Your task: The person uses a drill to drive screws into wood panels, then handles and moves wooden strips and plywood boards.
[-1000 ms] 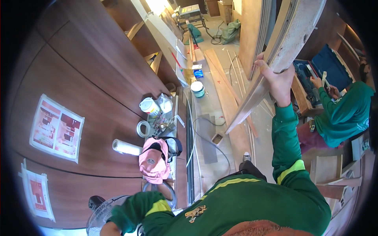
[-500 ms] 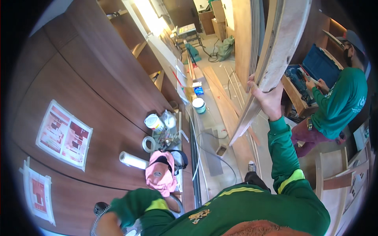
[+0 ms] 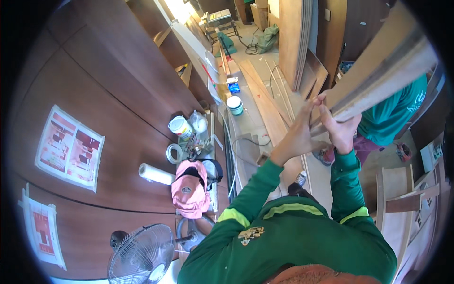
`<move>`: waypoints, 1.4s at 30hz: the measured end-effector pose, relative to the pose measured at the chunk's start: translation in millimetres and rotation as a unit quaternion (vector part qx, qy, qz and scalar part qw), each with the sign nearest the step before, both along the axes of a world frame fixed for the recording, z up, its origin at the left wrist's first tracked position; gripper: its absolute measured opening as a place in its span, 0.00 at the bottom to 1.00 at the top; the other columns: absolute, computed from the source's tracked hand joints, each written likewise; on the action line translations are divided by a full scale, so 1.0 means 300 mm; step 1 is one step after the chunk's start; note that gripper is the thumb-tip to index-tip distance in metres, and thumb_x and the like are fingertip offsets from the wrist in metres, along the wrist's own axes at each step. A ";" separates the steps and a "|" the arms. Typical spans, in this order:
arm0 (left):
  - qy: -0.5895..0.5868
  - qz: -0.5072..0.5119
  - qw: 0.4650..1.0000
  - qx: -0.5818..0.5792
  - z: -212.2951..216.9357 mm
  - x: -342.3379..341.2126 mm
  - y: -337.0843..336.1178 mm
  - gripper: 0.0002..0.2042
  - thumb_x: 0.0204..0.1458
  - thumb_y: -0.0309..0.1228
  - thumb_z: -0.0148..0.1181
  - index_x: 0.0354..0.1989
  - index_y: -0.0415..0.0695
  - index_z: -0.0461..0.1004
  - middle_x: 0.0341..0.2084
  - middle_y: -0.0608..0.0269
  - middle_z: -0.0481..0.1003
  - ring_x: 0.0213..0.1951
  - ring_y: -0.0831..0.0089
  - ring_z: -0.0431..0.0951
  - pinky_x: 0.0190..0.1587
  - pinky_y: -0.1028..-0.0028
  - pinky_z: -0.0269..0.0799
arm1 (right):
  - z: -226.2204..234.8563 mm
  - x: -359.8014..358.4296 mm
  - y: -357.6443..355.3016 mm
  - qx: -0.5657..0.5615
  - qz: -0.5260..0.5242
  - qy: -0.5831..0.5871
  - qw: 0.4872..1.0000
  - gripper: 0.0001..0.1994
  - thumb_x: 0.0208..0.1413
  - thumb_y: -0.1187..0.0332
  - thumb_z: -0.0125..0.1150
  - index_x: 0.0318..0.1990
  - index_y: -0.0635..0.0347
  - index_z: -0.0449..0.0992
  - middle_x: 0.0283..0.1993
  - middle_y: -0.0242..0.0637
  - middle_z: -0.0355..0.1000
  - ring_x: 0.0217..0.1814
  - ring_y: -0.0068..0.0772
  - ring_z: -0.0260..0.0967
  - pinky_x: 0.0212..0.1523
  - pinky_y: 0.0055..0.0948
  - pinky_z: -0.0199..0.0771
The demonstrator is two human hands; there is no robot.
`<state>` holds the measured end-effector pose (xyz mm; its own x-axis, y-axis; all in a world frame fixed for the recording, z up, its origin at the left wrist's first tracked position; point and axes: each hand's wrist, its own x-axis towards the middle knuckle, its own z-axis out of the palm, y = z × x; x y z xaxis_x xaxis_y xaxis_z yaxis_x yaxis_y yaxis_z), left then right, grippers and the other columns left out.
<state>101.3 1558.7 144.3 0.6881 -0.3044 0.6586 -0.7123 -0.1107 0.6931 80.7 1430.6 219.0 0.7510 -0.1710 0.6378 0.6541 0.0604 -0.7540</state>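
Note:
A long, pale wooden board rises from my hands toward the upper right, tilted. My right hand is wrapped around its lower part, thumb up along the near side. Against the board's left side, my left hand grips as well, its fingertips close to the right thumb. The board partly hides the fingers behind it. Both my arms are in green sleeves with yellow bands.
A person in a green shirt stands just behind the board. Planks and a paint tub lie on the floor ahead. At left are a pink bag and a standing fan; a wooden frame stands at right.
My left hand has come up from the lower left onto the board. The board has swung to the right, its lower end drawn up to my hands. The fan has come into fuller view.

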 end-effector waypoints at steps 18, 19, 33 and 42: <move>-0.017 0.064 0.996 -0.055 -0.143 -0.023 -0.055 0.35 0.32 0.37 0.77 0.51 0.43 0.67 0.31 0.48 0.76 0.34 0.45 0.80 0.36 0.58 0.76 | -0.055 -0.099 -0.015 -0.088 0.028 -0.059 0.994 0.20 0.50 0.76 0.66 0.48 0.67 0.65 0.43 0.45 0.72 0.45 0.36 0.73 0.50 0.35 0.73; -0.006 0.066 0.996 -0.054 -0.146 -0.021 -0.048 0.37 0.30 0.38 0.78 0.52 0.43 0.67 0.32 0.48 0.76 0.34 0.45 0.79 0.37 0.58 0.76 | -0.053 -0.093 -0.009 -0.103 0.026 -0.064 0.992 0.19 0.50 0.76 0.66 0.48 0.66 0.65 0.43 0.45 0.72 0.45 0.36 0.73 0.50 0.35 0.73; -0.035 0.184 0.979 -0.074 -0.109 0.209 0.007 0.36 0.35 0.35 0.79 0.53 0.43 0.63 0.43 0.47 0.75 0.42 0.48 0.80 0.45 0.58 0.76 | 0.069 0.184 0.110 -0.056 0.088 0.012 0.994 0.14 0.44 0.76 0.72 0.40 0.70 0.80 0.37 0.37 0.81 0.37 0.26 0.79 0.42 0.29 0.81; 0.017 0.251 0.967 -0.031 -0.497 0.246 -0.125 0.37 0.30 0.31 0.78 0.52 0.43 0.65 0.40 0.51 0.74 0.46 0.48 0.74 0.48 0.58 0.71 | -0.019 0.212 -0.115 -0.040 0.089 -0.042 0.994 0.20 0.50 0.77 0.66 0.50 0.66 0.70 0.42 0.42 0.75 0.45 0.37 0.74 0.52 0.38 0.75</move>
